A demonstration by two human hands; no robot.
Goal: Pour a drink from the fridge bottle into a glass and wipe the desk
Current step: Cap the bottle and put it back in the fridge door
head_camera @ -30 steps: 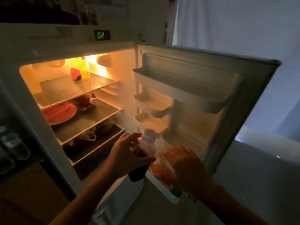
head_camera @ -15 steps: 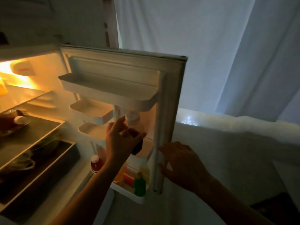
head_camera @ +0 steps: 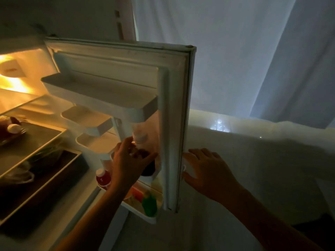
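Though the fridge stands open and lit, the job looks barely begun. The left hand [head_camera: 129, 165] has its grip wrapped around a pale-capped bottle [head_camera: 140, 137] with dark contents, held up in front of the fridge door [head_camera: 174, 124], clear of the bottom door rack [head_camera: 137, 211] where a red bottle [head_camera: 103, 177] and a green bottle [head_camera: 149, 203] stand. The right hand [head_camera: 204, 171] has its fingers spread, resting at the door's outer edge, pinching nothing. I see no glass, desk or cloth from here, so by my reckoning shutting the door, pouring and wiping are all left to do.
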